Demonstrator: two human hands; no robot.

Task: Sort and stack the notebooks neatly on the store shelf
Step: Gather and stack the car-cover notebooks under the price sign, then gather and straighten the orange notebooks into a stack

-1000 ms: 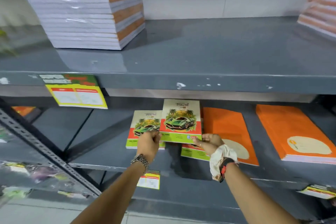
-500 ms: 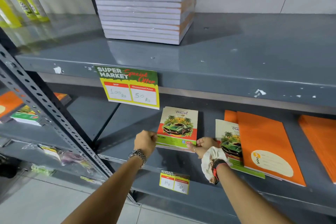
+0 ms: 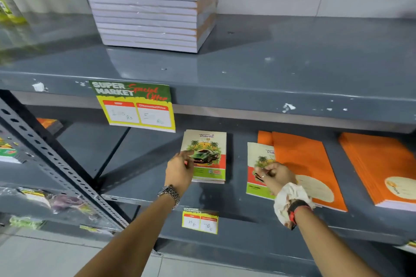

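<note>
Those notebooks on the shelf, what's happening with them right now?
A person is tidying notebooks on the grey lower shelf. Their left hand rests at the left edge of a small stack of car-cover notebooks lying flat. Their right hand reaches over another car-cover notebook, which is partly tucked under an orange notebook; whether it grips yet is unclear. A further orange stack sits to the right, and a wrapped bundle on the upper shelf.

Grey lower shelf [image 3: 139,164], car-cover notebooks [image 3: 206,157], orange notebooks [image 3: 301,164], upper shelf [image 3: 270,69], wrapped stack [image 3: 148,4]
</note>
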